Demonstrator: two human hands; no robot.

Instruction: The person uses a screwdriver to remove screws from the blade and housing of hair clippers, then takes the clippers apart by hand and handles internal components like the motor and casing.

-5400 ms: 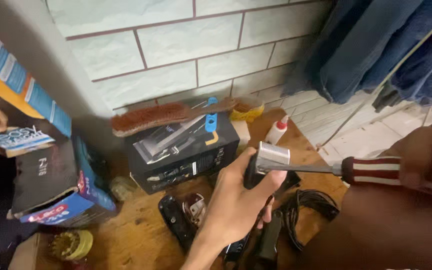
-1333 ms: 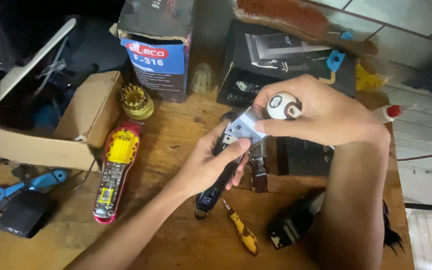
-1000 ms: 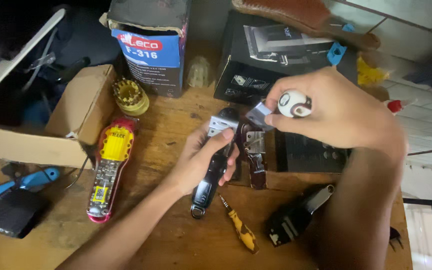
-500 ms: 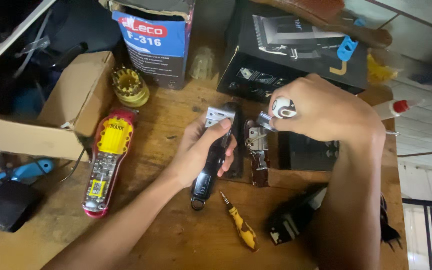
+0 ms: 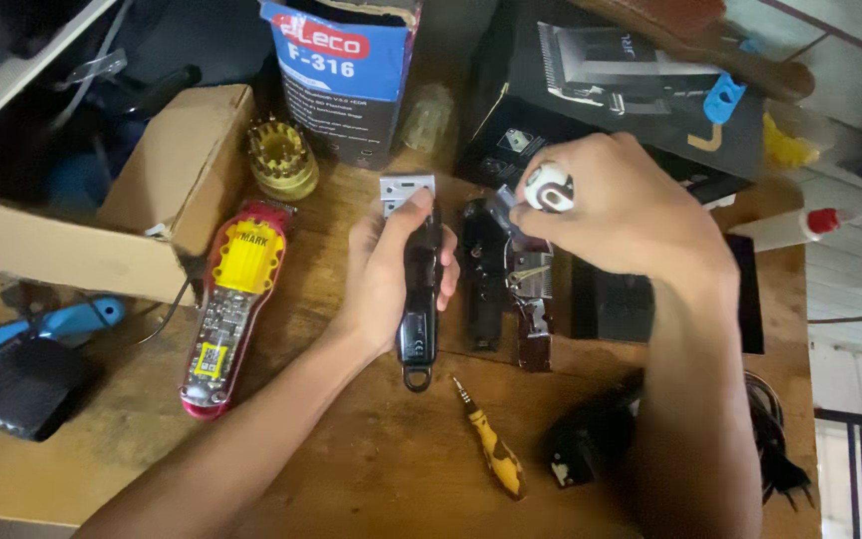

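The black hair clipper (image 5: 419,284) lies on the tabletop (image 5: 351,469) under my left hand (image 5: 383,269), which grips it, long axis running away from me, while my right hand (image 5: 616,215), just beside, clutches a screwdriver (image 5: 541,195).

Under the left hand (image 5: 386,274) lies a glossy black plastic clipper (image 5: 419,299) with a bright metal blade (image 5: 406,192) — on rough, matt wooden table (image 5: 371,459). Left of it, a matt cardboard box (image 5: 177,190) — and a shiny translucent red plastic clipper (image 5: 226,309).
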